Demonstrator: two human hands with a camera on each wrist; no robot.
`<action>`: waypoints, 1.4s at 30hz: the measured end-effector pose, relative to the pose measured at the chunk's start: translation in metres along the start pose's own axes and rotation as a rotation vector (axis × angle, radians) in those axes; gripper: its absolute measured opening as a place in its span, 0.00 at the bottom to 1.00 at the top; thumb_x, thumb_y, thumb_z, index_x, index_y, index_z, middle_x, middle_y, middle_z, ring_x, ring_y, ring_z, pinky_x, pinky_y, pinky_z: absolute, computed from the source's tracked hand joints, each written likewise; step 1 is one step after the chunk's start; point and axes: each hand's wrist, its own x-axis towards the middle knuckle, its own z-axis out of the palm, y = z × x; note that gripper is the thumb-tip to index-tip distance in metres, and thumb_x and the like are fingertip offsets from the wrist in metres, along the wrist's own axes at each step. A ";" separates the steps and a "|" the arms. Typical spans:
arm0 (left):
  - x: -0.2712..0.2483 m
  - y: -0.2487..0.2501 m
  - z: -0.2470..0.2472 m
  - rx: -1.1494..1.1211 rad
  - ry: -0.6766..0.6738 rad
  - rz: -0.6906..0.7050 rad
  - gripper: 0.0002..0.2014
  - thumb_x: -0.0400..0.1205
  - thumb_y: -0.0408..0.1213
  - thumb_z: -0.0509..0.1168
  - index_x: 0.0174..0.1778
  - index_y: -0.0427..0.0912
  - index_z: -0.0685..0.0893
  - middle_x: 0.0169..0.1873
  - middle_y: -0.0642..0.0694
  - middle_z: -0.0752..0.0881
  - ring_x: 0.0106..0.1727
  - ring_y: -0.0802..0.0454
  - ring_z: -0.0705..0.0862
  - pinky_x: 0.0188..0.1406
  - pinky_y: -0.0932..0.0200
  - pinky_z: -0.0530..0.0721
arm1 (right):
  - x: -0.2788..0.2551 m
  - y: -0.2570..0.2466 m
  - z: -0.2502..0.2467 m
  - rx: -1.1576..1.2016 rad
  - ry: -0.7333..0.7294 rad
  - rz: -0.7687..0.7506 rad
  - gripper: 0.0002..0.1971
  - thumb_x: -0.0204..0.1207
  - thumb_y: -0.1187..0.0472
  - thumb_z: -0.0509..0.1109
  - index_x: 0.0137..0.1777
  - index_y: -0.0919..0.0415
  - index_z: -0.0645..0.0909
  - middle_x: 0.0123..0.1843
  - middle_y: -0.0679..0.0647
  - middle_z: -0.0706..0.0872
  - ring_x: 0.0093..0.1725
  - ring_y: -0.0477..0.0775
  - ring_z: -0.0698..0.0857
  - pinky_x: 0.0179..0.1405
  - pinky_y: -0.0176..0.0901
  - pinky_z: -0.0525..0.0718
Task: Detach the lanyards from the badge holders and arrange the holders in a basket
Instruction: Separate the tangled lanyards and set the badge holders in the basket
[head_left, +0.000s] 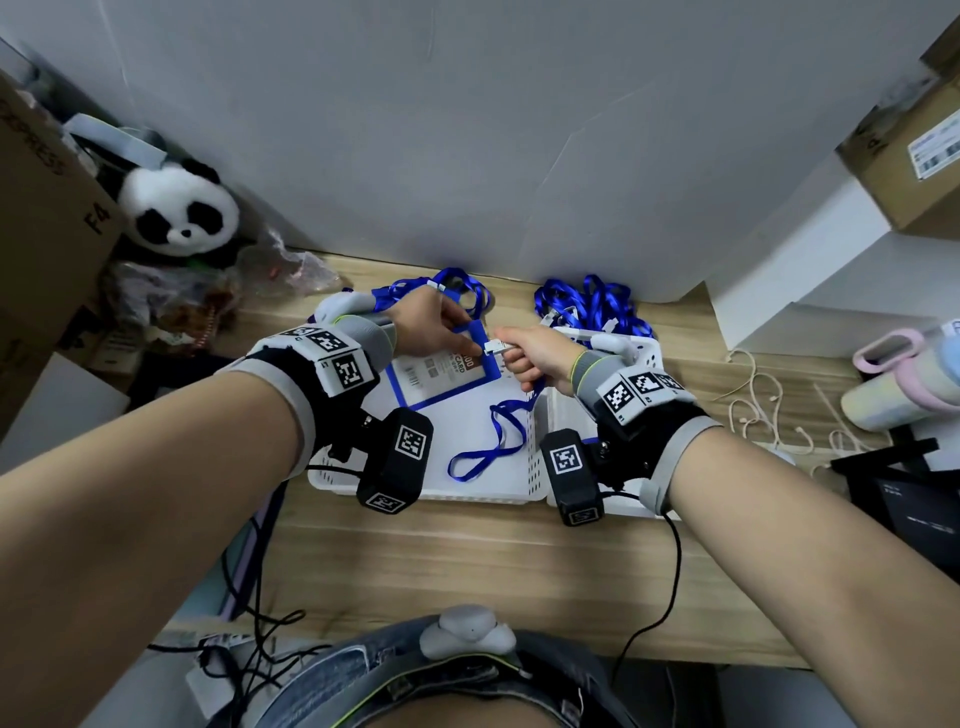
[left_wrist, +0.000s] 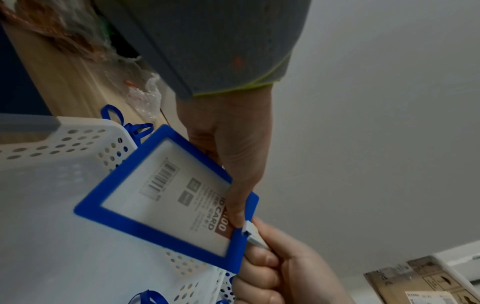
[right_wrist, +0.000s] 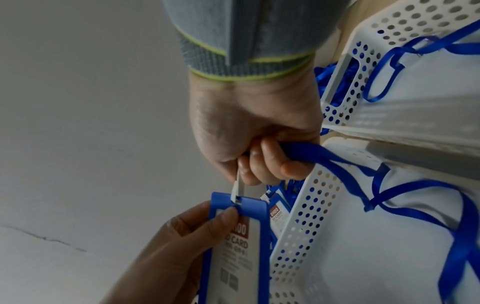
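Wood bench (head_left: 467, 561) against a grey wall, two white perforated baskets side by side at 12 o'clock from me. My left hand (head_left: 426, 327) holds the blue badge holder (head_left: 447, 371) over the left basket (head_left: 483, 493), thumb pressed on its front near the clip slot, other fingers behind it. My right hand (head_left: 535, 356) is curled tight around the white clip (head_left: 496, 347) and the blue lanyard (head_left: 493, 436), which trails down into the left basket. Clip sits still hooked in the holder's top edge, right between the two thumbs. Right wrist view shows the clip tongue (right_wrist: 237, 190) through the slot, plus more holders behind the basket wall, hidden from head view. Head view alone shows the lanyard pile (head_left: 592, 306) at 1 o'clock and a panda toy (head_left: 179, 210) at 10 o'clock.
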 end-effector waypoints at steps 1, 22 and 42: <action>0.000 0.001 -0.001 0.007 -0.002 0.014 0.15 0.72 0.43 0.76 0.53 0.43 0.87 0.46 0.46 0.88 0.42 0.49 0.86 0.36 0.62 0.83 | -0.001 -0.001 -0.001 0.008 -0.012 0.009 0.24 0.85 0.50 0.53 0.26 0.54 0.56 0.13 0.43 0.58 0.11 0.42 0.56 0.19 0.34 0.63; 0.000 -0.015 -0.011 -0.095 -0.156 -0.081 0.12 0.79 0.41 0.68 0.58 0.46 0.83 0.48 0.44 0.87 0.42 0.48 0.88 0.45 0.54 0.88 | 0.006 0.013 -0.003 -0.116 0.022 -0.224 0.13 0.82 0.54 0.64 0.51 0.65 0.82 0.23 0.48 0.66 0.23 0.46 0.64 0.24 0.36 0.71; -0.002 -0.030 -0.008 -0.171 -0.270 -0.060 0.06 0.78 0.33 0.69 0.41 0.46 0.78 0.43 0.45 0.88 0.40 0.50 0.88 0.32 0.63 0.87 | 0.008 -0.008 0.011 -0.581 0.044 -0.078 0.06 0.75 0.62 0.70 0.41 0.65 0.79 0.26 0.55 0.71 0.23 0.53 0.69 0.21 0.39 0.71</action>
